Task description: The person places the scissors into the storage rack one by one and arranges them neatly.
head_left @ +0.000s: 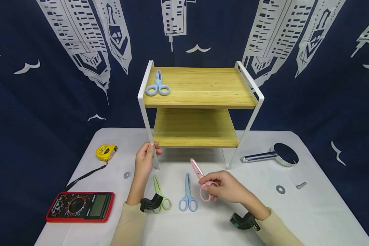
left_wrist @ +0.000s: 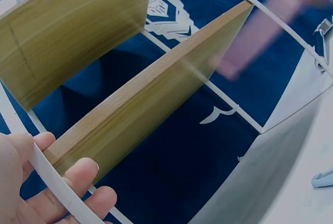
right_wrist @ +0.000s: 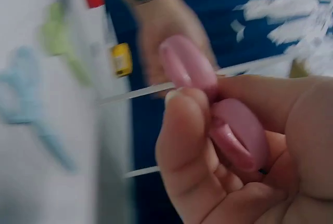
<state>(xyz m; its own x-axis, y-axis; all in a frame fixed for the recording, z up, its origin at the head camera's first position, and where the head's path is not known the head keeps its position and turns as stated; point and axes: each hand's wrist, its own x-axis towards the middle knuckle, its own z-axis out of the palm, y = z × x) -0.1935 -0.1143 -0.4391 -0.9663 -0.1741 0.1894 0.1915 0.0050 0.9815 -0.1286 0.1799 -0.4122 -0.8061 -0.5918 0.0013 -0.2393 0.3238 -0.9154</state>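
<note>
Scissors (head_left: 197, 168), pink: were pinched at the handles by the nearer, right hand (head_left: 224, 186) above the tabletop (head_left: 178, 229), short of the front edge of the lower shelf (head_left: 196, 128); slanted lengthwise forward-left, with left hand (head_left: 145, 159) curled round left front leg (head_left: 146, 124).

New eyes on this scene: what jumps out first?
Probably the two-tier wooden shelf at the middle, its front-left leg gripped by the left hand, with blue scissors on the upper board's left end. Next, the pink scissors in the right hand, in front of the shelf. Then the red meter at the table's near left and upside-down white buildings on the dark blue cloth behind.
</note>
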